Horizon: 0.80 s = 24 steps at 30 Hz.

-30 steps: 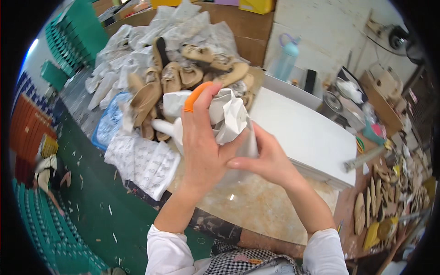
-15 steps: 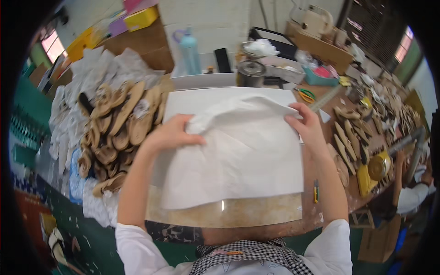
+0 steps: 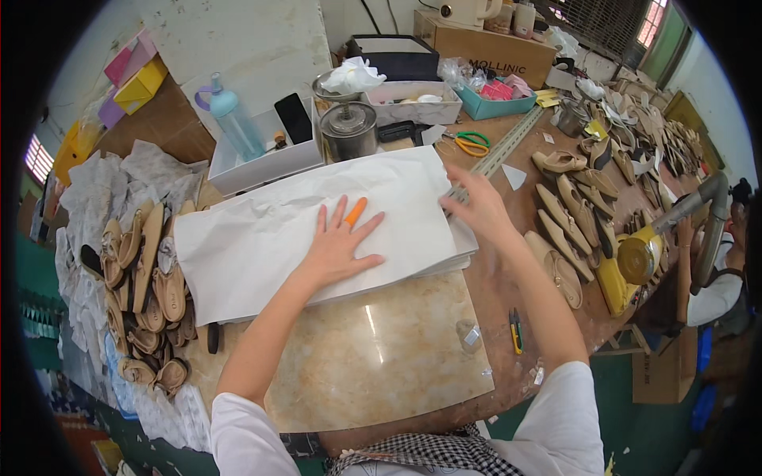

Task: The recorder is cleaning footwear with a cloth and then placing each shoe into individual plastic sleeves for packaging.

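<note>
One brown bench (image 3: 496,297) bore it all, with a mottled slab (image 3: 373,349) on its near side. Across the slab's far part lay a stack of white paper (image 3: 459,259), topped by a creased sheet (image 3: 254,262). That sheet's long axis ran left to right, slightly aslant, its right end pointing farther from the person. The left hand (image 3: 340,247) lay spread on it, palm down, its grip released. The right hand (image 3: 479,205) was at the sheet's right edge, fingers bent; whether its grip had caught paper could not be told. The step in hand looked like steadying the top sheet; the next move probably called for light left-hand pressure and a clean right-hand pinch. An orange cover (image 3: 355,211) sat on one left finger.
</note>
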{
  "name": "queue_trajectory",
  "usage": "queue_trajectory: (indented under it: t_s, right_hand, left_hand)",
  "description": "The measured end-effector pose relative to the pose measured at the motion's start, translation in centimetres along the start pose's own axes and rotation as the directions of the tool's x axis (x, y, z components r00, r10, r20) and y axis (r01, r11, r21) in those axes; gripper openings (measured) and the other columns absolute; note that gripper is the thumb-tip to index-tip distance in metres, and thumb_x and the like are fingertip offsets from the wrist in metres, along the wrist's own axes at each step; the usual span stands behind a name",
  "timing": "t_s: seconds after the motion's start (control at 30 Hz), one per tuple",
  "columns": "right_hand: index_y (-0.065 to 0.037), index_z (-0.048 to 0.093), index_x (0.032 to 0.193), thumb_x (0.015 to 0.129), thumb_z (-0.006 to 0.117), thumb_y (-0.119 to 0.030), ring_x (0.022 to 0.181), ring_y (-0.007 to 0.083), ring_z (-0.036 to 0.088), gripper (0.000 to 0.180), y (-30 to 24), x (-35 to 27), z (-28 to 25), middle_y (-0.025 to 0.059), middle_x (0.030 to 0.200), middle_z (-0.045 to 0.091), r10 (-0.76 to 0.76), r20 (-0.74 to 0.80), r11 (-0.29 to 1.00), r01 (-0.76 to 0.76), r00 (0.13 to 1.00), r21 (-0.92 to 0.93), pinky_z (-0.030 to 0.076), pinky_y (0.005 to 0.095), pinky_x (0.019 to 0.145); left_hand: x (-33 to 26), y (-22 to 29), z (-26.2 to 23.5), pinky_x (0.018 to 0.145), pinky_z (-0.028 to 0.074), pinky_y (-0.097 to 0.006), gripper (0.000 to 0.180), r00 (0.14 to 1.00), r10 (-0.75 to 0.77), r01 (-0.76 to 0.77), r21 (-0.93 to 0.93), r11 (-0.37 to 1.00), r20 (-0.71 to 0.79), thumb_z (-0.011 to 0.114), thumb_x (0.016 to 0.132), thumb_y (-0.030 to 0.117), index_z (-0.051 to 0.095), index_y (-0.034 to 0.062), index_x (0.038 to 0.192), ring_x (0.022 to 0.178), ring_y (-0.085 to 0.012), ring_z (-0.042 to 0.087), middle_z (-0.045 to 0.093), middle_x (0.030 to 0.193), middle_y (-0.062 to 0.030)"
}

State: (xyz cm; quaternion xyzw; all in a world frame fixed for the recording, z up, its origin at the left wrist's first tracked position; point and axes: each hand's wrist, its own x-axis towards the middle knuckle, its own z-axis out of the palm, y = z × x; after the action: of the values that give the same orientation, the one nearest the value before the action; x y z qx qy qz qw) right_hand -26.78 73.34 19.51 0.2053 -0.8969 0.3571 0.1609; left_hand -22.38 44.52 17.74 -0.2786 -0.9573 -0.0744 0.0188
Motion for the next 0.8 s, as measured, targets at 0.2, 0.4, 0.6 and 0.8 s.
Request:
queue_trajectory:
  t_s: [0.2,0.4,0.6,0.8]
  right_hand:
    - [-0.006,0.055,0.120,0.071,0.070,-0.042,0.105,0.0283,0.046,0.062,-0.8,-2.7,-0.3,0.0094,0.124,0.052,-0.143,0.239,0.939,0.208,0.960,-0.273,0.041,0.0360,0.092]
    - [-0.008,0.056,0.118,0.072,0.070,-0.041,0.106,0.0277,0.046,0.058,0.5,-1.9,-1.1,0.0082,0.122,0.053,-0.155,0.313,0.975,0.196,0.937,-0.106,0.041,0.0362,0.092]
    - [-0.007,0.054,0.116,0.069,0.070,-0.031,0.104,0.0274,0.049,0.055,-1.2,-2.2,-0.7,0.0079,0.119,0.053,-0.153,0.315,0.934,0.241,0.937,-0.265,0.046,0.0358,0.086]
    - [-0.005,0.053,0.106,0.068,0.066,-0.028,0.092,0.0263,0.057,0.045,-3.2,-2.3,0.1,0.0086,0.115,0.054,-0.143,0.316,0.823,0.290,0.938,-0.489,0.051,0.0350,0.071]
  left_hand:
    - [1.7,-0.2,-0.1,0.108,0.002,-0.058,0.090,0.998,-0.057,0.057,-0.028,0.998,0.003,0.058,0.067,0.069,0.030,0.0285,0.142,0.139,-0.0352,0.005,0.019,0.149,-0.0128]
    - [1.3,-2.6,-1.3,0.107,0.001,-0.060,0.091,0.988,-0.140,0.140,0.001,0.990,0.067,0.060,0.065,0.068,0.030,0.0286,0.142,0.139,-0.0362,0.004,0.021,0.149,-0.0137]
    - [2.0,-0.4,-0.2,0.107,0.000,-0.060,0.087,0.999,-0.016,0.017,0.013,1.000,-0.034,0.057,0.068,0.068,0.032,0.0282,0.141,0.138,-0.0371,0.007,0.023,0.148,-0.0133]
    - [2.5,0.8,0.3,0.107,0.001,-0.060,0.083,1.000,-0.003,0.004,0.021,1.000,-0.025,0.054,0.071,0.068,0.032,0.0287,0.141,0.138,-0.0371,0.010,0.024,0.148,-0.0128]
